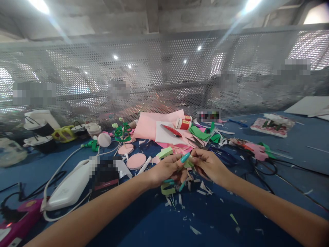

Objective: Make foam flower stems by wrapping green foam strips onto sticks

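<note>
My left hand [168,169] and my right hand [209,164] meet over the middle of the blue table [164,223]. Both pinch a small light green foam piece [189,164] between the fingertips. A curled strip of the same light green foam [167,188] hangs just under my left hand. My left fingers carry long teal nails. White and green scraps [195,192] lie scattered on the table below the hands.
Pink foam sheets [150,125], pink foam discs [136,160], green curled strips [122,132], a red-and-white glue bottle [183,123], a red pen [171,130] and scissors [196,141] lie beyond the hands. A white device with cable [70,187] sits at left. A perforated metal screen [164,68] closes the far edge.
</note>
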Motion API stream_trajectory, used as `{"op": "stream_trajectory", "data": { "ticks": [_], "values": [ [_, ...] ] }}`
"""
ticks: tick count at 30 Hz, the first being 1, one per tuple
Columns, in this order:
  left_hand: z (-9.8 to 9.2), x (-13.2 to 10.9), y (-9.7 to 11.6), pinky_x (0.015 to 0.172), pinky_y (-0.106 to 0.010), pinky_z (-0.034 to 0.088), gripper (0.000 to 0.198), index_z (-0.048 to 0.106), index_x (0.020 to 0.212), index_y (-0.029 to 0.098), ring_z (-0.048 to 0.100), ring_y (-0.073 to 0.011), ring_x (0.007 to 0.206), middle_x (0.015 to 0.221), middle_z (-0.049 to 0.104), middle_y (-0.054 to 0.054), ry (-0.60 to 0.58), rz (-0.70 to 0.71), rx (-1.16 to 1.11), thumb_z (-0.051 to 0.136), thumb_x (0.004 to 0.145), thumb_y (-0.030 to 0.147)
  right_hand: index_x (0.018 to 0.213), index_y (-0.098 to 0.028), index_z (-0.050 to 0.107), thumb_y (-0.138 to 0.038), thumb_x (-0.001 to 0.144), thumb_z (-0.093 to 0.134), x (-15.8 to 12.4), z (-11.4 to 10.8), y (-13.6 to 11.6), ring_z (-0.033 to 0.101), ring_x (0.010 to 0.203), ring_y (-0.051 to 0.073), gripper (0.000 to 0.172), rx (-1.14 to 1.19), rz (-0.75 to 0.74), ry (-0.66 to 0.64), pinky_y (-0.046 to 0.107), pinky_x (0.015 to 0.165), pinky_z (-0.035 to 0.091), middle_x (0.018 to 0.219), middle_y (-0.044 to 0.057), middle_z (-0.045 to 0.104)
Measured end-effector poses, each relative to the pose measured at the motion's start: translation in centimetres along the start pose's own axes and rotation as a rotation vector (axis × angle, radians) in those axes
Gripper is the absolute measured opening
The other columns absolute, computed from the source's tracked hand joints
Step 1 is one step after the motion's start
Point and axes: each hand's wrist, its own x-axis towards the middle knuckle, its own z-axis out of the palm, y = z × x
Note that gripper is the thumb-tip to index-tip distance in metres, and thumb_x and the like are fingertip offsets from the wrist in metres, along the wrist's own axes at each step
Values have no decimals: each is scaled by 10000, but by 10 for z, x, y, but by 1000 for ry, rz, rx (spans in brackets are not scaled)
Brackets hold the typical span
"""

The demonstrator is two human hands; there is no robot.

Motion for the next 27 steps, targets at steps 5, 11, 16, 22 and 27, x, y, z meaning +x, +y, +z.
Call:
{"op": "stream_trajectory", "data": {
  "ticks": [5, 11, 16, 22, 27],
  "values": [
    [-6, 2, 2, 341, -172, 231, 399, 467, 902, 150, 275, -11, 309, 695, 682, -48, -6, -2, -3, 581, 753, 503, 647, -192, 441, -587, 709, 586, 0, 0, 0, 308, 250, 50, 426, 31, 24, 3, 167, 265, 209, 366, -81, 418],
    [-10, 2, 5, 342, -169, 189, 303, 487, 871, 168, 257, -12, 319, 641, 658, -11, 87, 32, -12, 620, 754, 414, 650, -188, 446, -576, 701, 608, 1, 0, 1, 280, 237, 34, 424, 86, 8, 9, 152, 248, 202, 355, -96, 395],
    [-11, 1, 3, 346, -172, 178, 311, 512, 888, 169, 257, -4, 319, 665, 660, -6, 92, 7, 7, 663, 718, 382, 634, -188, 439, -596, 682, 613, 1, 1, -3, 298, 229, 35, 446, 118, -9, -16, 150, 243, 209, 346, -94, 406],
    [-6, 0, 6, 342, -178, 135, 308, 560, 933, 142, 246, 0, 320, 712, 691, -30, 90, -67, 153, 646, 730, 355, 637, -186, 444, -590, 698, 604, 0, 1, -6, 308, 230, 38, 438, 100, 14, -30, 156, 249, 194, 353, -80, 443],
    [-9, 1, 1, 339, -186, 146, 276, 604, 838, 117, 263, -8, 305, 603, 673, -17, 74, -96, 262, 633, 735, 372, 627, -194, 422, -596, 682, 614, -1, 2, -7, 309, 229, 43, 450, 100, 36, -32, 163, 247, 199, 344, -91, 423]
  ]
}}
